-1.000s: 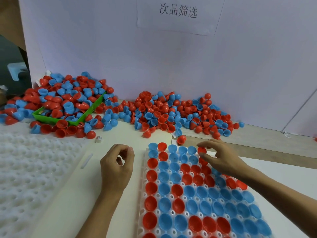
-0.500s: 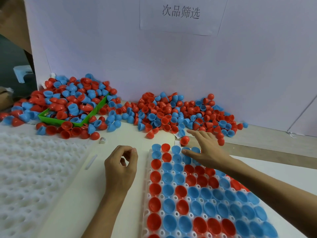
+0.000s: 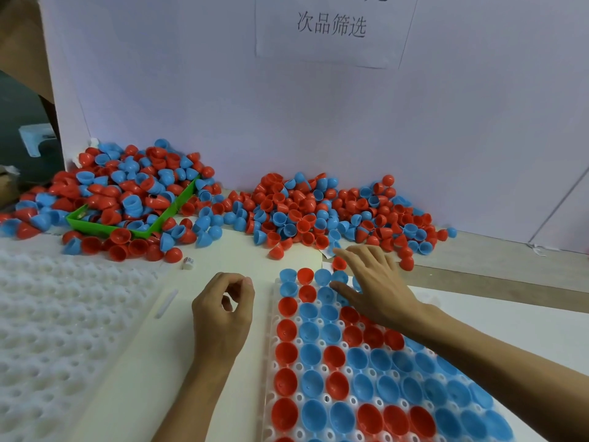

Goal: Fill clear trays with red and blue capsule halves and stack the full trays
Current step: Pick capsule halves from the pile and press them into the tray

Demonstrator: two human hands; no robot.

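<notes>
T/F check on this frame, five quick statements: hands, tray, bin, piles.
1. The right hand reaches with straight fingers over the far end of the filled tray. True.
2. The left hand has a grip on a blue capsule half. False: its fingers are loosely curled and no capsule half shows in them.
3. The green bin stands empty. False: red and blue halves are heaped in it and around it.
4. The tray cells in view hold both red and blue halves. True.
5. The loose pile by the wall is all red. False: red and blue are mixed.
</notes>
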